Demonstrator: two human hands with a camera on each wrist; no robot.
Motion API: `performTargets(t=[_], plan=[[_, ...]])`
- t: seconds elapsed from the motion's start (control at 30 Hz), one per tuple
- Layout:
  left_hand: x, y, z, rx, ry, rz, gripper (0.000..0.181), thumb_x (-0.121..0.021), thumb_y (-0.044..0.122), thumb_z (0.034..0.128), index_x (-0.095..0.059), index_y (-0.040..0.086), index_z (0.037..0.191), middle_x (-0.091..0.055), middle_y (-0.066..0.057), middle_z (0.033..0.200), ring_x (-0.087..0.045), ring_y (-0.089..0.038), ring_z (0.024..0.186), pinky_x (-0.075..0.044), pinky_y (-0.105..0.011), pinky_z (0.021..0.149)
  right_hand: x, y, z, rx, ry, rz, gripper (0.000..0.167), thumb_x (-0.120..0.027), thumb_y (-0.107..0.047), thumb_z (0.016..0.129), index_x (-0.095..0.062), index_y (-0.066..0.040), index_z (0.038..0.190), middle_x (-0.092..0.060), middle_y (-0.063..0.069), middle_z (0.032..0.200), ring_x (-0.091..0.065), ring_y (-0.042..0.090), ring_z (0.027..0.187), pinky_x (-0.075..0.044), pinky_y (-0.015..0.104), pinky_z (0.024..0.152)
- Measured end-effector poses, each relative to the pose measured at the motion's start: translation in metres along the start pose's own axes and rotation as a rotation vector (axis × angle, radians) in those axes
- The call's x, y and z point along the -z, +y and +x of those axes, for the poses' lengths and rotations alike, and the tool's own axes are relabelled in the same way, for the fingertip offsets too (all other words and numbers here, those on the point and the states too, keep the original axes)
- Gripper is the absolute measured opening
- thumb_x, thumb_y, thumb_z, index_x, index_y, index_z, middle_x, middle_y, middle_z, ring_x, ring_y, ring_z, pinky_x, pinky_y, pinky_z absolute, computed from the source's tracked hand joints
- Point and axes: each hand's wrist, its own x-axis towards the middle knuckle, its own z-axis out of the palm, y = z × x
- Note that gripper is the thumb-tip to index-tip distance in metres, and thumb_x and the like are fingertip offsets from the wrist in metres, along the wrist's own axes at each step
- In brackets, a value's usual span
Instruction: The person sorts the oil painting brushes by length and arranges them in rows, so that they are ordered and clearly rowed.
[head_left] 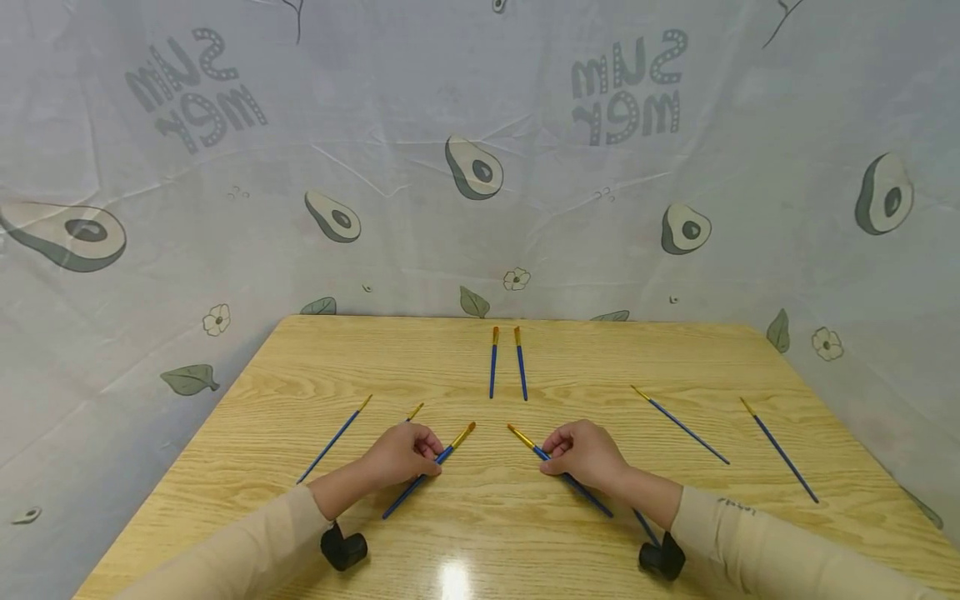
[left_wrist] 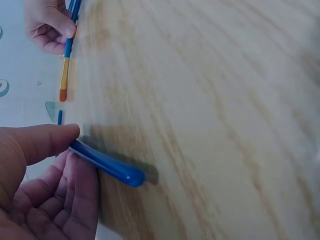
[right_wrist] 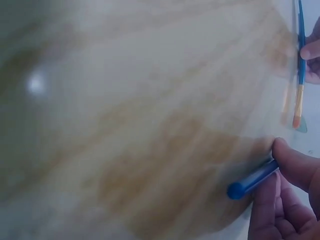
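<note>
In the head view my left hand [head_left: 405, 456] pinches a blue paintbrush [head_left: 405, 497] between thumb and fingers, its orange-brown bristles pointing up and right. My right hand [head_left: 588, 456] pinches another blue paintbrush [head_left: 592, 498], bristles pointing up and left. The two bristle ends are apart. Close to the lens in the left wrist view, the blue handle end [left_wrist: 112, 167] sticks out from my left thumb and fingers [left_wrist: 82, 195]. The right wrist view likewise has a blue handle end [right_wrist: 250, 180] extending from my right hand [right_wrist: 295, 185].
Two paintbrushes [head_left: 492, 367] [head_left: 522, 367] lie near the table's back edge. Others lie left [head_left: 336, 439] and right [head_left: 686, 429] [head_left: 783, 454]. One brush [head_left: 415, 412] is partly behind my left hand, another [head_left: 647, 527] partly under my right forearm. A patterned cloth [head_left: 405, 100] hangs behind the wooden table [head_left: 480, 550].
</note>
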Motion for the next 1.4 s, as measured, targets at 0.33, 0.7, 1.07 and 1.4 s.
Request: performTargets(t=[0.33,0.7,1.07,1.4], plan=[[0.005,0.003,0.002,0.028,-0.022,-0.095,0.016,-0.076,0.003,0.0821,-0.066,0.001,0.094,-0.056,-0.004,0.079,-0.051,-0.013,0.064,-0.046,-0.025,0.051,0.010,-0.003,0.001,-0.018,-0.056,0.019,0.015,-0.082,-0.004,0.076,-0.074,-0.002,0.089,-0.061,0.001,0.072,-0.055,0.014,0.067,-0.046,0.026,0.058],[0.011,0.018,0.009,0.016,-0.002,-0.178,0.016,-0.069,0.005,0.0879,-0.066,0.000,0.103,-0.056,-0.006,0.084,-0.052,-0.017,0.069,-0.051,-0.032,0.059,0.022,-0.015,0.007,-0.092,-0.052,0.115,0.017,-0.074,-0.008,0.086,-0.073,-0.001,0.101,-0.062,0.005,0.079,-0.054,0.017,0.065,-0.046,0.028,0.054],[0.013,0.027,0.024,0.077,0.118,-0.238,0.019,-0.066,0.006,0.0921,-0.066,0.000,0.109,-0.056,-0.008,0.089,-0.059,-0.019,0.078,-0.056,-0.034,0.067,0.032,-0.016,0.017,-0.156,-0.046,0.178,0.025,-0.070,-0.013,0.091,-0.069,-0.001,0.113,-0.067,0.005,0.094,-0.062,0.018,0.084,-0.056,0.039,0.069],[0.020,0.033,0.041,0.084,0.222,-0.316,0.020,-0.067,0.006,0.0919,-0.067,0.001,0.112,-0.060,-0.008,0.090,-0.062,-0.021,0.082,-0.057,-0.038,0.071,0.046,-0.018,0.039,-0.160,-0.042,0.232,0.036,-0.068,-0.019,0.093,-0.064,0.001,0.123,-0.067,0.010,0.107,-0.065,0.025,0.096,-0.056,0.043,0.078]])
